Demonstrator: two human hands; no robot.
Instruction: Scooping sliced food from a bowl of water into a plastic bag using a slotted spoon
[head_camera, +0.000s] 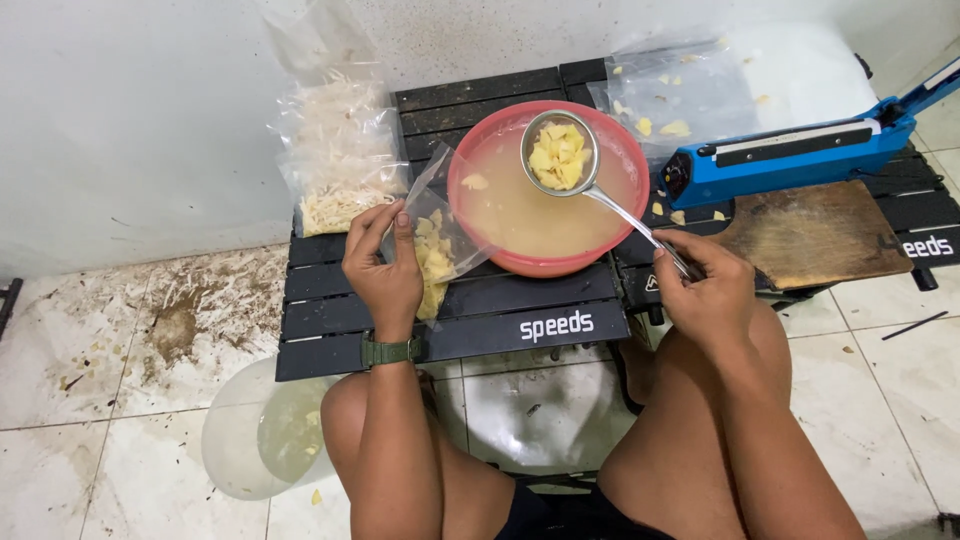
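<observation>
One view, from your head: your left hand (385, 270) pinches a clear bag (437, 240) partly filled with yellow slices, beside the red bowl (470, 160). Your right hand (705, 285) grips a strainer ladle (561, 152) heaped with slices above the liquid. Filled bags (335, 165) lie leftward; the blue sealer (790, 158) sits unused.

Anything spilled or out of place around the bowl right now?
Yes. Loose yellow slices lie scattered on the black slatted table beside the red bowl and the blue sealer. Pale shreds and brown grime cover the floor tiles at left.
</observation>
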